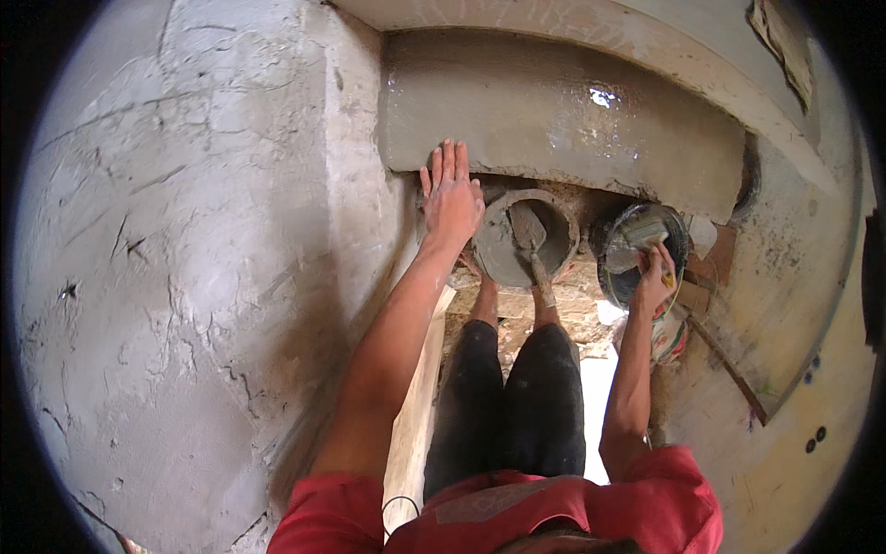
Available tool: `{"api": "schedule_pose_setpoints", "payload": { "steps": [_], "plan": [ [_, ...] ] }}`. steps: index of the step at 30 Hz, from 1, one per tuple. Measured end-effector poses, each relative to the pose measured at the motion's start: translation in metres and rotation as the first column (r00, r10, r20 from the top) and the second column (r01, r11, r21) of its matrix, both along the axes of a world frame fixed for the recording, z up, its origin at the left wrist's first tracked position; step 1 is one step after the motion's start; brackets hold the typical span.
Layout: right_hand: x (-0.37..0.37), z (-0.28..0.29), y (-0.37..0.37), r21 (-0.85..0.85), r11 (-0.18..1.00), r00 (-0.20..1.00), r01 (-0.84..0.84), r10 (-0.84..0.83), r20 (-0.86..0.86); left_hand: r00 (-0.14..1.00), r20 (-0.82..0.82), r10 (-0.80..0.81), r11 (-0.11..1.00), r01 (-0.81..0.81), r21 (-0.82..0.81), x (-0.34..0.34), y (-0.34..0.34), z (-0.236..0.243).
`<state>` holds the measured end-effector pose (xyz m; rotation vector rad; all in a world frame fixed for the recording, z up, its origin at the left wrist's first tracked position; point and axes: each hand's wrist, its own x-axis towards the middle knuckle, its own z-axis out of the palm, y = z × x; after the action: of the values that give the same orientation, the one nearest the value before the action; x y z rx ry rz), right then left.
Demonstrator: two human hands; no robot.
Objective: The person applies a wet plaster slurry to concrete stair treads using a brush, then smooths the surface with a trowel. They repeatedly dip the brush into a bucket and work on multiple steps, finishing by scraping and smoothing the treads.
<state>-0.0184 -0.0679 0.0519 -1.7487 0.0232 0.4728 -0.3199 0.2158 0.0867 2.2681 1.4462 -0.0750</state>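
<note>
My left hand (pixel 452 205) lies flat, fingers stretched out, on the lower left edge of a smooth, wet grey plaster surface (pixel 508 106). My right hand (pixel 654 277) is closed round a wide flat brush (pixel 646 233), which is over the mouth of a dark bucket (pixel 604 277). The bucket's contents are partly hidden by the brush and hand. Between my hands, a round tub (pixel 573 226) holds grey mortar. A trowel (pixel 528 226) rests in it, its blade smeared with mortar and its handle lying over the near rim.
A rough plastered wall (pixel 212 185) rises along my left side. Beside my left leg leans a wooden board (pixel 415 415). Brick and wood pieces (pixel 706 268) lie right of the bucket, and a crumpled bag (pixel 669 340) is below it. A curved ledge (pixel 683 55) runs along the far side.
</note>
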Motion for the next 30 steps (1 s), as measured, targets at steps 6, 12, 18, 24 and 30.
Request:
{"api": "schedule_pose_setpoints", "payload": {
  "steps": [6,12,18,24,30],
  "plan": [
    [-0.090,0.109,0.171,0.271,0.909,0.948,-0.315,0.292,0.124,1.000,0.008,0.002,0.998,-0.003,0.063,0.002,0.013,-0.004],
    [-0.138,0.071,0.307,0.370,0.823,0.902,-0.432,0.390,0.186,0.998,0.032,0.054,0.998,-0.055,0.040,-0.006,0.015,-0.002],
    [-0.079,0.098,0.159,0.253,0.956,0.972,-0.149,0.094,0.217,0.991,0.069,0.113,0.993,-0.111,-0.039,-0.018,0.018,0.008],
    [0.019,-0.035,-0.030,-0.594,0.798,0.993,0.103,-0.049,0.107,0.991,0.087,0.100,0.994,-0.103,0.025,-0.018,0.018,-0.003],
    [0.034,-0.190,-0.071,-0.846,0.524,0.994,-0.095,0.089,-0.057,0.993,0.097,0.071,0.997,-0.074,0.029,-0.015,0.007,-0.009]
  ]
}}
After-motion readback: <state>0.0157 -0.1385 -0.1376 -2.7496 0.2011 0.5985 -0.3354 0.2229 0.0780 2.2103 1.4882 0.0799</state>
